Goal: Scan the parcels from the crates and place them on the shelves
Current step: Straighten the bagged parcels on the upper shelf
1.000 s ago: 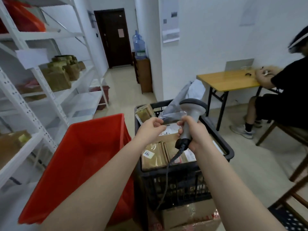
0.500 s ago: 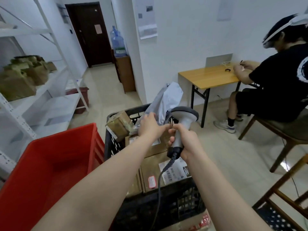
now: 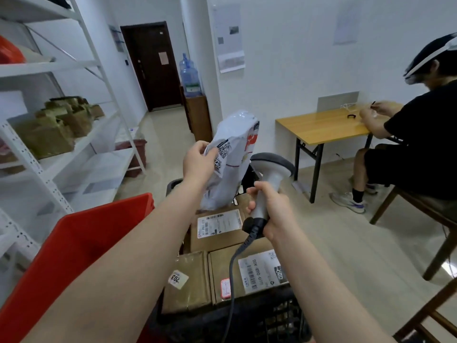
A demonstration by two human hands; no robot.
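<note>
My left hand (image 3: 197, 160) grips a grey plastic mailer parcel (image 3: 235, 154) by its left edge and holds it upright above the black crate (image 3: 247, 318), QR labels facing me. My right hand (image 3: 270, 209) grips the handle of a grey corded barcode scanner (image 3: 272, 174), whose head sits just right of the mailer. Several brown cardboard parcels (image 3: 217, 226) with white labels lie flat in the crate below both hands. White metal shelves (image 3: 81, 139) stand at the left, with brown parcels (image 3: 49, 129) on the middle level.
A red crate (image 3: 81, 243) sits at the lower left beside the black one. At the right a seated person (image 3: 420, 134) works at a wooden table (image 3: 321, 127), with wooden chairs (image 3: 440, 243) nearby. A dark door, water bottle and cabinet stand at the corridor's far end.
My left hand took hold of the grey mailer and lifted it out of the black crate to in front of the scanner. My right hand kept its grip on the scanner.
</note>
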